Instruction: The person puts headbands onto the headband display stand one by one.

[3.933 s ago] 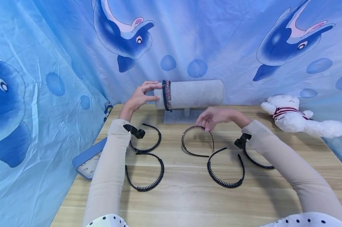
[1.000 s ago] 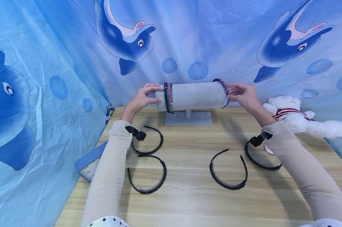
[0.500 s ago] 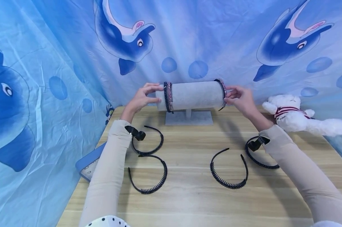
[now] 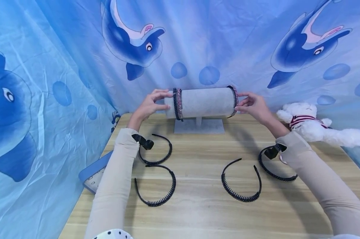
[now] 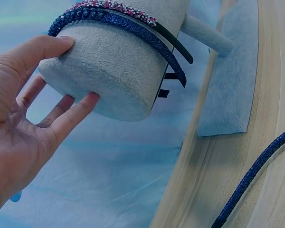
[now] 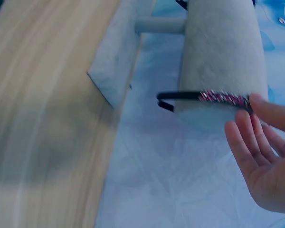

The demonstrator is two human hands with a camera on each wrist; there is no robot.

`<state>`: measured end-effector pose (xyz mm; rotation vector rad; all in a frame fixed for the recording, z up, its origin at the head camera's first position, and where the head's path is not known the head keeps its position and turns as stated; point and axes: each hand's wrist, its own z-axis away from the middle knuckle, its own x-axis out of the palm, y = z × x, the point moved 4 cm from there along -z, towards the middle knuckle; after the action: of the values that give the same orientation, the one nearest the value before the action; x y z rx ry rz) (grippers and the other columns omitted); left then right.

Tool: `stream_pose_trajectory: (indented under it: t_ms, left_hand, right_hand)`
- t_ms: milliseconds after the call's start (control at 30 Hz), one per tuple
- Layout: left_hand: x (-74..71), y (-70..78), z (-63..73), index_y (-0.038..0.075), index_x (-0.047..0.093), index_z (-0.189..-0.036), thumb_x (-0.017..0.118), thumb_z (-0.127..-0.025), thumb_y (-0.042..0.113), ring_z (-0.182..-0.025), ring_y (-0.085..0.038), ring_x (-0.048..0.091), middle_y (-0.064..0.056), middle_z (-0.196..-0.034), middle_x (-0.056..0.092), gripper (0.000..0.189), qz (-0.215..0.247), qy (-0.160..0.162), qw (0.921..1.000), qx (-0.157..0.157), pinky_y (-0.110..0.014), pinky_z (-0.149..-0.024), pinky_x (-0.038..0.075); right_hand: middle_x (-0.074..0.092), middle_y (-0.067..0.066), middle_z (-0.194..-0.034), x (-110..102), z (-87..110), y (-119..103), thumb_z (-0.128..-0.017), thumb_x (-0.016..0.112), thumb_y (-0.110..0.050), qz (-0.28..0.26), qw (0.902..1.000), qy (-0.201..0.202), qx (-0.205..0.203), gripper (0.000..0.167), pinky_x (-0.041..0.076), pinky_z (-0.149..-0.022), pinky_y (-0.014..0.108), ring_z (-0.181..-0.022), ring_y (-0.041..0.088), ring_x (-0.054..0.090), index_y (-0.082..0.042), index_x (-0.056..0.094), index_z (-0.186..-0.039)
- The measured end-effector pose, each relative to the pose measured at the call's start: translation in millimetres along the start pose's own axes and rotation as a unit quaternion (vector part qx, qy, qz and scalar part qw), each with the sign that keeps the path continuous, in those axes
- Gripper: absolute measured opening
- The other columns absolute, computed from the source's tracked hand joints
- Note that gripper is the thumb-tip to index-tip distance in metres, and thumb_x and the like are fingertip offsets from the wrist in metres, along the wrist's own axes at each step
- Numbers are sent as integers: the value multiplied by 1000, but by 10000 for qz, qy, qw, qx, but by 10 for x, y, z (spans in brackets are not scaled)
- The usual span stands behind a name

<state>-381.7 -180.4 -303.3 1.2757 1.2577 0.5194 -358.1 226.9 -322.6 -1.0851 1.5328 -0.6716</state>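
A grey felt roll [image 4: 205,101] lies level on a stand at the back of the wooden table [image 4: 198,215]. My left hand [image 4: 150,104] grips its left end, thumb on top and fingers under the end, as the left wrist view shows [image 5: 19,123]. Beside it a blue headband [image 5: 133,28] and a pink-studded one [image 5: 118,5] sit on the roll [image 5: 118,66]. Another pink-studded headband [image 4: 234,99] sits on the right end. My right hand [image 4: 253,104] touches this headband [image 6: 218,97] with the thumb, fingers [image 6: 247,142] relaxed.
Several black toothed headbands lie on the table: one with a bow [image 4: 165,156], a plain one [image 4: 168,196], another plain one [image 4: 242,197], a bowed one [image 4: 275,176] by my right sleeve. A white plush bear [image 4: 314,127] lies right. A blue device [image 4: 93,172] overhangs the left edge.
My right hand lifted a studded headband off the table and set it over the roll's right end, then slid it slightly inward. The left hand stayed on the roll.
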Motion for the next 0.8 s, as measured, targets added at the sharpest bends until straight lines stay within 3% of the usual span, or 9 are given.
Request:
stream_pose_trajectory:
  t_ms: [233, 267, 400, 467, 600, 700, 800]
  left_hand:
    - [-9, -154, -109, 1, 59, -139, 75, -88, 0, -148, -34, 33, -12, -161, 34, 53, 44, -10, 10000, 6, -52, -121, 36]
    - [-17, -190, -129, 1, 59, -139, 75, -88, 0, -148, -34, 33, -11, -161, 35, 53, 63, 5, 10000, 17, -53, -122, 36]
    - [-36, -266, -165, 3, 60, -139, 76, -88, 0, -148, -33, 34, -8, -161, 36, 53, 79, 69, 9999, 92, -57, -122, 34]
    - [-39, -270, -164, 4, 61, -138, 76, -88, 0, -147, -33, 34, -8, -160, 37, 53, 74, 92, 9999, 122, -58, -121, 35]
    - [-40, -263, -158, 5, 62, -137, 77, -87, 1, -147, -33, 36, -7, -159, 38, 52, 89, 109, 9998, 155, -58, -120, 35]
    - [-44, -257, -154, 5, 62, -137, 78, -87, 2, -146, -34, 36, -7, -159, 39, 52, 86, 113, 9997, 184, -59, -121, 34]
    - [-55, -250, -145, 5, 62, -137, 78, -86, 2, -146, -34, 36, -6, -158, 39, 53, 66, 144, 9997, 184, -59, -122, 33]
  right_hand:
    - [73, -10, -98, -157, -103, -56, -91, 74, -2, 63, 9996, -215, -150, 54, 59, -76, 14, -87, -2, 68, 2, 55, -141]
    - [74, -5, -104, -172, -127, -67, -91, 74, -2, 69, 9995, -254, -200, 55, 58, -77, 13, -91, 0, 68, 3, 55, -142]
    - [65, 17, -136, -197, -209, -113, -92, 75, -6, 469, 9967, -610, -242, 60, 54, -84, 9, -119, 20, 66, -4, 53, -147]
    - [55, 20, -148, -195, -242, -137, -92, 75, -9, 725, 9936, -846, -180, 63, 54, -87, 10, -132, 29, 57, -8, 50, -150]
    - [45, 16, -158, -184, -306, -188, -91, 77, -14, 1077, 9875, -1151, -57, 67, 52, -108, 32, -145, 38, 44, -12, 48, -152]
    - [40, 13, -162, -171, -348, -219, -90, 79, -17, 1267, 9835, -1290, 17, 70, 40, -118, 53, -147, 42, 39, -14, 48, -152]
    - [36, 14, -164, -151, -375, -251, -89, 80, -21, 1439, 9798, -1390, 45, 72, 31, -122, 60, -149, 47, 33, -15, 47, -153]
